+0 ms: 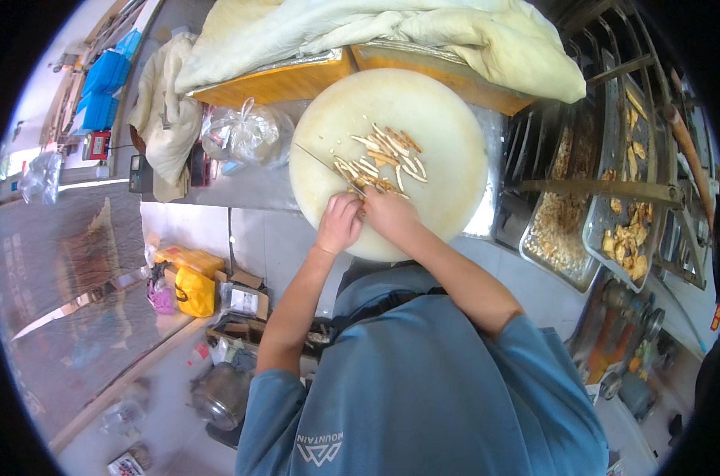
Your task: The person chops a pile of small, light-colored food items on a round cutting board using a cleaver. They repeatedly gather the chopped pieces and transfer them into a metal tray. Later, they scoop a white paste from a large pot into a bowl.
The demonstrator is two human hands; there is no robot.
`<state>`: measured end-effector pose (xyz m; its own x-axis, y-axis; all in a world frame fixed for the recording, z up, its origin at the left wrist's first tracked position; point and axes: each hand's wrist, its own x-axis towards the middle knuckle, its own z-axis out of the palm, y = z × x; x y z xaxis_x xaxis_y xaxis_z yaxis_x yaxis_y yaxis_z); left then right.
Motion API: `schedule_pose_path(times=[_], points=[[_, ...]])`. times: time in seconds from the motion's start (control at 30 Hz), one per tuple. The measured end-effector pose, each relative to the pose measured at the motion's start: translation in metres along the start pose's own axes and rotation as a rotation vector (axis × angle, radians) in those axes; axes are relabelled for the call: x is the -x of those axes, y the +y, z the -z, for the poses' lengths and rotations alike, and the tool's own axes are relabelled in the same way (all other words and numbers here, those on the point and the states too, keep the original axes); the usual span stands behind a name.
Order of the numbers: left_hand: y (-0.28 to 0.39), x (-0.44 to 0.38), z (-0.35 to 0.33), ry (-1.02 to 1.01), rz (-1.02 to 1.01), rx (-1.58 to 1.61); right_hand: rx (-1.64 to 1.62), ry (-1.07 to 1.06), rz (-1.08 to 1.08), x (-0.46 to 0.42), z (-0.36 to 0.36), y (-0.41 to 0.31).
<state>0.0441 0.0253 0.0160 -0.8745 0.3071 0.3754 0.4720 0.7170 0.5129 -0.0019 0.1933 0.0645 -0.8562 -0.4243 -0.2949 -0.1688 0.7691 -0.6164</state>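
A large round pale cutting board (443, 119) lies before me on a metal worktop. My right hand (389, 213) is closed on the handle end of a knife, whose thin blade (321, 162) points up and left across the board. Beside it, my left hand (340, 221) has its fingers curled down by the blade; a small piece seems to be under the fingertips, mostly hidden. Brown-edged, pale strips of sliced food (383, 146) lie in a loose pile just beyond both hands, with small crumbs to their upper left.
Behind the board stand orange-brown boxes (276, 77) under a pale cloth (360, 24). A clear plastic bag (252, 134) sits left of the board. At right, a metal rack holds trays of dried yellow pieces (627, 250) and small pale bits (556, 238).
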Motion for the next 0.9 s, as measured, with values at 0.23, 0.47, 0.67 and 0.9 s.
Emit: schedule_pose_path(times=[0.23, 0.47, 0.67, 0.9], points=[[-0.002, 0.008, -0.007, 0.053, -0.011, 0.006, 0.074, -0.026, -0.038, 0.059, 0.041, 0.021], [-0.002, 0.007, -0.004, 0.016, -0.049, -0.013, 0.126, -0.100, -0.009, 0.076, 0.041, 0.004], [-0.011, 0.000, -0.001, -0.045, -0.090, -0.061, 0.017, -0.003, -0.001, 0.012, 0.009, -0.006], [-0.019, 0.006, -0.003, -0.050, -0.099, -0.048, -0.070, -0.028, -0.019, 0.040, 0.015, 0.022]])
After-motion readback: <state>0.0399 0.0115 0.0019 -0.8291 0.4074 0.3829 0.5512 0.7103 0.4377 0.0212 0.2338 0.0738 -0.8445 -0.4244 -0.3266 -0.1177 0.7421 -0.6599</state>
